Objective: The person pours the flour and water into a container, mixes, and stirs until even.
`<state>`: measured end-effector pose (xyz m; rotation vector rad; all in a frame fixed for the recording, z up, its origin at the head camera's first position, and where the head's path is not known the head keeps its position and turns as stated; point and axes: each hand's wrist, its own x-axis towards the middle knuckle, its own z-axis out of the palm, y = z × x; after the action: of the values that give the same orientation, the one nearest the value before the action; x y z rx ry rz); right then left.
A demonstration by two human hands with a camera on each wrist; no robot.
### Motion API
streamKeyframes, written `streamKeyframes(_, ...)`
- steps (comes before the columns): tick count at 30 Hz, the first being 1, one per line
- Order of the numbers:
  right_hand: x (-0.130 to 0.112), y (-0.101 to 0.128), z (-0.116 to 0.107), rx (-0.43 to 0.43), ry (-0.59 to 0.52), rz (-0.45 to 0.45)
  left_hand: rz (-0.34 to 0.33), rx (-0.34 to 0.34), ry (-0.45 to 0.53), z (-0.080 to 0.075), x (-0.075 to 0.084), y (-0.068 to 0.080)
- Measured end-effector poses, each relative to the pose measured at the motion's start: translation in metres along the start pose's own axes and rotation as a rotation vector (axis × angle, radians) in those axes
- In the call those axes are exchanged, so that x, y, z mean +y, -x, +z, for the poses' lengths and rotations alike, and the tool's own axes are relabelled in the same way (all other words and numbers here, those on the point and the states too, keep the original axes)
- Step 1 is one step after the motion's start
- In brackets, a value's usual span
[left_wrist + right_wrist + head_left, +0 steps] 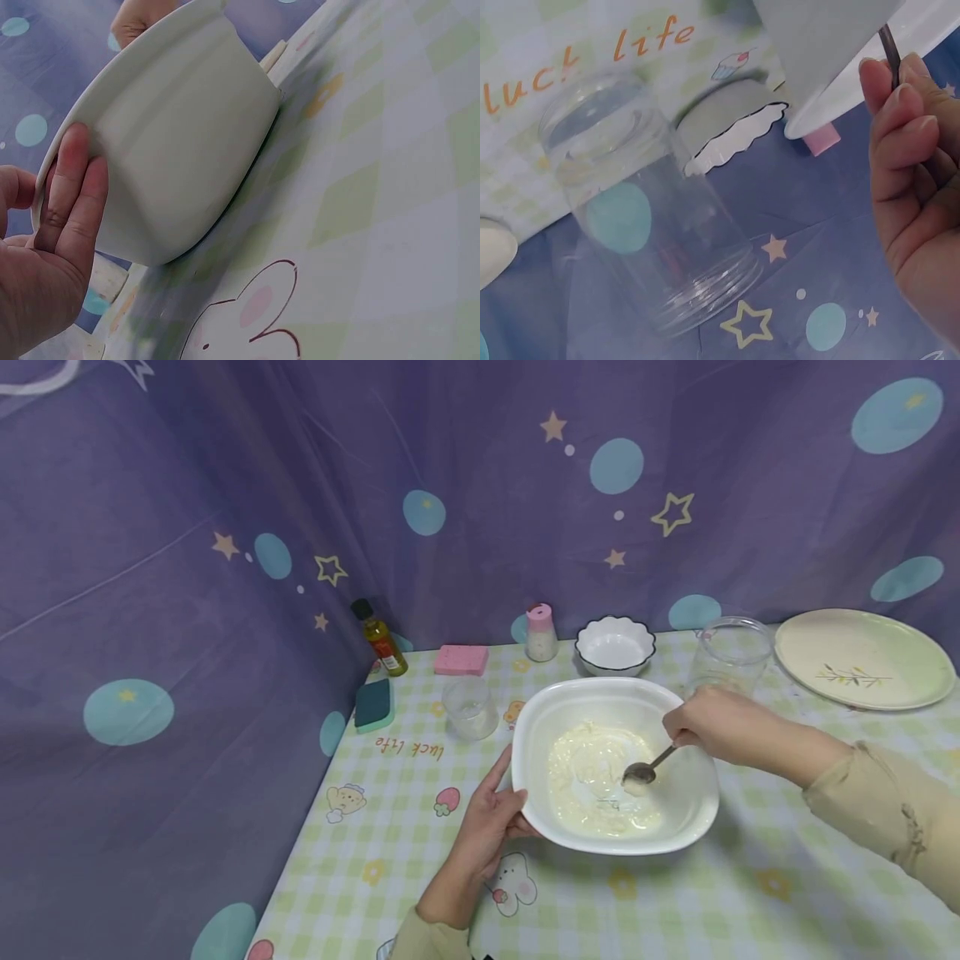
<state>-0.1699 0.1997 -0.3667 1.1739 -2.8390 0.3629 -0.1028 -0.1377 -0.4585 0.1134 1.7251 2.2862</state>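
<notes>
A large white bowl (525, 777) holds a pale, creamy, wet mixture (592, 768) spread over its bottom. My left hand (487, 822) grips the bowl's left rim, thumb on the edge and fingers against the outer wall, as the left wrist view shows with the hand (56, 232) there. From the right, my right hand (712, 722) pinches the handle of a metal spoon (640, 773), whose head sits in the mixture with some of it clinging below. In the right wrist view only the spoon's dark handle (889, 52) shows between thumb and fingers; the bowl wall hides the rest.
Behind the bowl stand a scalloped white dish (615, 647), a pink-topped shaker (541, 633) and a clear jar (729, 656). An oval plate (862, 660) lies far right. Leftward are a clear cup (471, 710), a pink sponge (461, 660), a green sponge (373, 705) and an oil bottle (381, 639).
</notes>
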Motion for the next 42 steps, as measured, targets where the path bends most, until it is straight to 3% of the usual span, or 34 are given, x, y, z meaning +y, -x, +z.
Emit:
streamKeyframes(8, -0.011, -0.005, 0.016, 0.012, -0.132, -0.027, 0.001, -0.006, -0.003, -0.001, 0.0, 0.0)
streamKeyframes(14, -0.021, -0.015, 0.031, 0.096, -0.088, -0.032, 0.0, -0.006, -0.006, -0.001, 0.0, 0.0)
streamKeyframes(23, -0.029, -0.035, 0.046, 0.178, -0.044, 0.076, 0.006, -0.007, -0.003, 0.001, 0.0, 0.001)
streamKeyframes(30, -0.02, -0.04, 0.048, 0.235, -0.053, 0.199, 0.001, -0.007, 0.009, 0.001, 0.0, 0.001)
streamKeyframes(42, 0.001, -0.025, 0.032, 0.197, -0.078, 0.297, 0.002, 0.0, 0.011, -0.001, -0.001, 0.0)
